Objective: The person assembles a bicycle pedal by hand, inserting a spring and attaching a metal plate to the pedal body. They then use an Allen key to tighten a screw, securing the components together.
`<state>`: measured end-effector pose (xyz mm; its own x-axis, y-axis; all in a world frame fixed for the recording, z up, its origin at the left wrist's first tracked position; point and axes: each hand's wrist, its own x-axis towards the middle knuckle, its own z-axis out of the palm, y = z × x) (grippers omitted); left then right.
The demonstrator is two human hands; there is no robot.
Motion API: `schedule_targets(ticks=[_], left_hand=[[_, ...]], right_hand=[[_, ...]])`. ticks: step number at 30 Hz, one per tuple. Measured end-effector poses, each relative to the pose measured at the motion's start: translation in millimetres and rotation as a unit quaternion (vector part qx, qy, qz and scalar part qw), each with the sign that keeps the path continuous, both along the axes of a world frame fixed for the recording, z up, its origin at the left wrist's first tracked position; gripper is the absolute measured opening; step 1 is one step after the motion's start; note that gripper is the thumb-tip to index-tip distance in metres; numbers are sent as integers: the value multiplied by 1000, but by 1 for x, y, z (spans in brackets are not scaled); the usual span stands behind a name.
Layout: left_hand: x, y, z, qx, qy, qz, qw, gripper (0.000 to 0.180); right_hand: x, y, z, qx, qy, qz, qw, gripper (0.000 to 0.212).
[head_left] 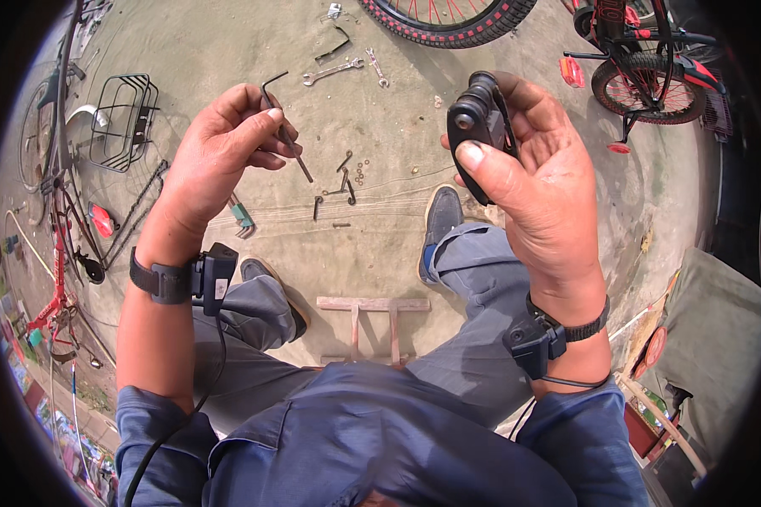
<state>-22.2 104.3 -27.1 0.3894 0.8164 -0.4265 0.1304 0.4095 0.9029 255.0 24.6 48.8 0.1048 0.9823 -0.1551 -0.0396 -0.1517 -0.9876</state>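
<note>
My left hand (224, 139) pinches a dark L-shaped hex key (303, 168) between thumb and fingers, its short bent end up and its long end slanting down. In my right hand (537, 173) is a black bicycle part (465, 127) with round bolt ends and a flat side plate. My thumb presses its lower side while the fingers curl behind it. The two hands are apart, and the key does not touch the part. On the ground between them lie several loose bolts (344, 182) and small washers or nuts (360, 172).
Farther off lie two wrenches (334, 73) and a bent black piece (333, 42). A teal hex key holder (242, 216) rests near my left foot. A black wire rack (123, 122) is at left, a small wooden stool (374, 304) between my legs, a bicycle wheel (656, 89) at far right.
</note>
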Motion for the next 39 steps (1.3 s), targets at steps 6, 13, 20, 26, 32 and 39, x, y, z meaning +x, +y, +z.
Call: schedule_targets(ticks=[6,13,20,26,32,39], left_hand=[[10,-64,56,69,-122,94,986,16],[5,-64,61,100,-48,63,992,14],[1,-74,58,26,-193,75,978,15],[-2,-80,59,12,-214,83,973,13],[-1,-83,63,55,-105,110,987,18],[3,-92,75,20,-129,107,986,31]], right_hand=[[-15,-12,3,40,-27,30,998,61],[-20,-12,-9,58,-102,32,993,59],[-20,-4,-12,72,-121,38,989,60],[-23,0,-15,73,-138,35,987,61],[-29,0,-16,112,-126,-4,986,55],[-29,-1,-14,170,-182,-32,968,55]])
